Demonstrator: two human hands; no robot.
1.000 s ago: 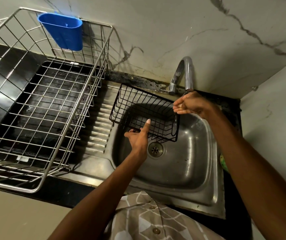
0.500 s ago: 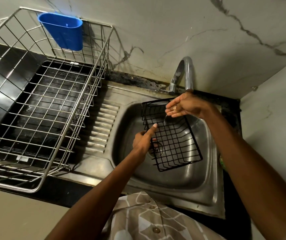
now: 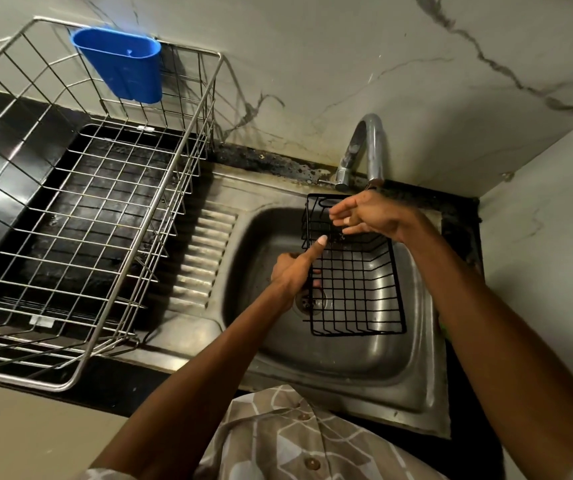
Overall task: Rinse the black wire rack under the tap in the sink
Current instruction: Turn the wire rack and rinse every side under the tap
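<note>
The black wire rack (image 3: 356, 289) sits tilted inside the steel sink (image 3: 358, 358), its far end under the curved chrome tap (image 3: 370, 147). My left hand (image 3: 295, 268) grips the rack's left edge, thumb pointing up along the wire. My right hand (image 3: 371, 216) hovers over the rack's far end below the spout, fingers spread and touching or nearly touching the wires. I cannot tell whether water is running.
A large silver wire dish basket (image 3: 80, 216) stands on the black counter at the left, with a blue plastic holder (image 3: 122, 64) hung on its back rim. The ribbed drainboard (image 3: 202, 258) lies between basket and sink. Marble walls close the back and right.
The rack has been carried from the sink's left rim into the basin, turned and laid down under the tap. My left hand shifted along its left edge; my right hand loosened with fingers spread.
</note>
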